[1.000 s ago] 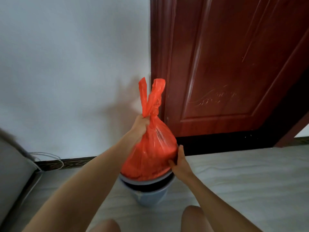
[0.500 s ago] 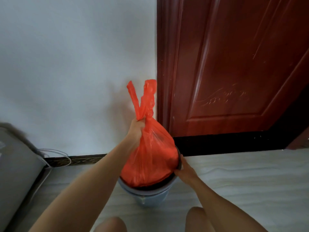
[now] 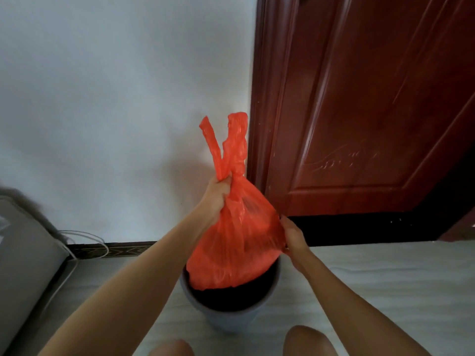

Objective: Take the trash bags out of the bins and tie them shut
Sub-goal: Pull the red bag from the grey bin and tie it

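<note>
A full orange trash bag [image 3: 236, 247] hangs partly out of a round grey bin [image 3: 231, 317] on the floor, its bottom still inside the dark rim. My left hand [image 3: 217, 199] is clenched around the bag's gathered neck, with two twisted handles sticking up above my fist. My right hand [image 3: 293, 237] presses against the bag's right side, fingers curled on the plastic just above the bin's rim.
A dark red wooden door [image 3: 359, 111] stands just behind the bin on the right, a white wall on the left. A grey cushion [image 3: 23, 265] and white cable [image 3: 84, 242] lie at the left. My knees [image 3: 308, 340] show at the bottom.
The bag has risen further out of the bin. My right hand has left the bin's rim and now rests on the bag's side.
</note>
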Demonstrator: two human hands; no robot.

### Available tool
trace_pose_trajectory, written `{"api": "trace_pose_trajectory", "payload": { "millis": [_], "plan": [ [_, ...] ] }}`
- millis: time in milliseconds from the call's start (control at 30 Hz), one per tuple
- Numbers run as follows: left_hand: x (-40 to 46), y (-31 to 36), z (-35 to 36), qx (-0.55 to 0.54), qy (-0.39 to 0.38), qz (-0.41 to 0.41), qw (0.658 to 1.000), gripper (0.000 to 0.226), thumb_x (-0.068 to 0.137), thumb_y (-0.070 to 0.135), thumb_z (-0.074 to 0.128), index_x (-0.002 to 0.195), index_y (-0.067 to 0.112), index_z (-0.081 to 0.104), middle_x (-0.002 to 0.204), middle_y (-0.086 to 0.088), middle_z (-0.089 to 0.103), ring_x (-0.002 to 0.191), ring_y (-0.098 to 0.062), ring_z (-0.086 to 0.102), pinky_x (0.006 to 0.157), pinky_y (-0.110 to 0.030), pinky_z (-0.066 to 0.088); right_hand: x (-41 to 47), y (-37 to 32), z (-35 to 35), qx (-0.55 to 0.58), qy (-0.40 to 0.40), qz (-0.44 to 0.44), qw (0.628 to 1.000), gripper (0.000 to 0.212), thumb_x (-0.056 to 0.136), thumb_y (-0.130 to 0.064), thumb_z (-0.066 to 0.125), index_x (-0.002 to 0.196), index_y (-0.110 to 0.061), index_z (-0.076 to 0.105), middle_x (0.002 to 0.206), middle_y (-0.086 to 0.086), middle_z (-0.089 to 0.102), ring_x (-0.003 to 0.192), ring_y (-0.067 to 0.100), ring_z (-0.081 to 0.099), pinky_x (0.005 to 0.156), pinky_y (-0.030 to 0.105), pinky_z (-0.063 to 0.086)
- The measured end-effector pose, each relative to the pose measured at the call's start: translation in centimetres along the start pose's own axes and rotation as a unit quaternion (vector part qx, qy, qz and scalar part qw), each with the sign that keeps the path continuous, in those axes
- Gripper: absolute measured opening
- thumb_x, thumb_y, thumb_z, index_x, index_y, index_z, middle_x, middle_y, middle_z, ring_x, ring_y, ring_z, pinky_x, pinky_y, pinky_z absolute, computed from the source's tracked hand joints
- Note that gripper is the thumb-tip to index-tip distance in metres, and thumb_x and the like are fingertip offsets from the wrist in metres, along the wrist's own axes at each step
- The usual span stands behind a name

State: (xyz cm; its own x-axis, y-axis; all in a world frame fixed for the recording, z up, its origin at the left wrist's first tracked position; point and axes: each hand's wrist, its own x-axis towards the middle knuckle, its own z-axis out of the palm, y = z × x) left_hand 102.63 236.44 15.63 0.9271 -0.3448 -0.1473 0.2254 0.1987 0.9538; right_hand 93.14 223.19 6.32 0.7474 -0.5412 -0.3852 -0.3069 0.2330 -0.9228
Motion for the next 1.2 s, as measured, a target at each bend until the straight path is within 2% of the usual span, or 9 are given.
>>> {"api": "trace_pose_trajectory", "payload": {
  "millis": [100,367,467,600,800,900,967,1133,1200],
  "plan": [
    [-0.2,2.3,1.2,-0.002,-0.016,0.035,0.999,0.030,0.097,0.024,0.044,0.071,0.015,0.056,0.038,0.007,0.058,0.034,-0.003,0.054,0.041,-0.017,0.046,-0.5,-2.3,0.5,-0.025,-0.001,-0.057,0.998,0.040,0.096,-0.027,0.042,0.132,-0.010,0.049,0.130,0.007,0.052,0.121,0.018,0.047,0.105,0.026,0.033],
    [0.0,9.8,6.4,0.013,-0.076,0.107,0.991,0.031,0.097,0.027,0.042,0.069,0.019,0.051,0.033,0.010,0.050,0.031,0.001,0.046,0.041,-0.016,0.039,-0.8,-10.5,-1.1,-0.069,0.110,-0.182,0.975,0.033,0.094,-0.024,0.046,0.119,-0.008,0.059,0.126,0.012,0.058,0.111,0.017,0.049,0.096,0.026,0.034],
    [-0.9,11.0,9.5,0.015,-0.138,0.116,0.984,0.030,0.097,0.025,0.041,0.070,0.018,0.053,0.032,0.010,0.051,0.031,0.001,0.046,0.042,-0.016,0.041,-1.6,-13.1,-3.6,-0.080,0.188,-0.214,0.955,0.030,0.093,-0.023,0.046,0.115,-0.009,0.061,0.124,0.014,0.061,0.118,0.025,0.052,0.100,0.029,0.036],
    [-1.7,10.6,13.5,0.027,-0.216,0.129,0.968,0.027,0.097,0.023,0.043,0.074,0.019,0.056,0.036,0.012,0.054,0.034,0.002,0.049,0.047,-0.018,0.043,-3.4,-14.4,-7.2,-0.090,0.242,-0.275,0.926,0.029,0.094,-0.021,0.044,0.117,-0.010,0.059,0.120,0.008,0.060,0.115,0.020,0.051,0.098,0.026,0.035],
    [-3.6,5.1,19.1,0.065,-0.331,0.074,0.939,0.025,0.096,0.024,0.044,0.078,0.017,0.059,0.055,0.007,0.059,0.047,-0.002,0.055,0.054,-0.018,0.046,-7.0,-10.5,-13.3,-0.060,0.296,-0.278,0.912,0.031,0.097,-0.020,0.041,0.123,-0.012,0.056,0.115,-0.004,0.055,0.114,0.009,0.047,0.096,0.017,0.031],
    [-5.5,-0.1,21.5,0.112,-0.378,0.017,0.919,0.026,0.096,0.026,0.044,0.106,0.008,0.060,0.072,0.001,0.058,0.063,-0.009,0.057,0.066,-0.022,0.048,-9.9,-5.7,-16.6,-0.060,0.315,-0.240,0.916,0.036,0.097,-0.023,0.041,0.131,-0.012,0.048,0.120,-0.006,0.050,0.115,0.004,0.042,0.081,-0.001,0.031],
    [-7.5,-4.5,22.3,0.150,-0.408,-0.001,0.901,0.027,0.096,0.026,0.044,0.112,0.010,0.058,0.077,0.002,0.059,0.070,-0.009,0.056,0.067,-0.017,0.046,-12.0,-2.3,-18.3,-0.042,0.310,-0.205,0.927,0.042,0.096,-0.025,0.044,0.136,-0.015,0.042,0.127,-0.008,0.047,0.116,0.000,0.040,0.078,-0.008,0.031],
    [-11.7,-15.1,23.0,0.216,-0.472,-0.048,0.853,0.023,0.098,0.023,0.041,0.083,0.023,0.059,0.075,0.005,0.057,0.069,-0.007,0.052,0.061,-0.018,0.042,-14.1,5.4,-21.2,-0.011,0.269,-0.155,0.950,0.068,0.088,-0.004,0.054,0.145,-0.015,0.019,0.138,-0.006,0.040,0.118,0.001,0.042,0.079,-0.001,0.041],
    [-12.8,-18.9,23.2,0.236,-0.478,-0.074,0.843,0.022,0.097,0.025,0.041,0.090,0.020,0.061,0.087,0.000,0.062,0.079,-0.013,0.058,0.067,-0.020,0.046,-14.0,8.5,-22.3,-0.023,0.252,-0.133,0.958,0.071,0.084,0.003,0.057,0.143,-0.014,0.021,0.116,-0.005,0.056,0.095,-0.008,0.057,0.077,0.006,0.046]
  ]
}}
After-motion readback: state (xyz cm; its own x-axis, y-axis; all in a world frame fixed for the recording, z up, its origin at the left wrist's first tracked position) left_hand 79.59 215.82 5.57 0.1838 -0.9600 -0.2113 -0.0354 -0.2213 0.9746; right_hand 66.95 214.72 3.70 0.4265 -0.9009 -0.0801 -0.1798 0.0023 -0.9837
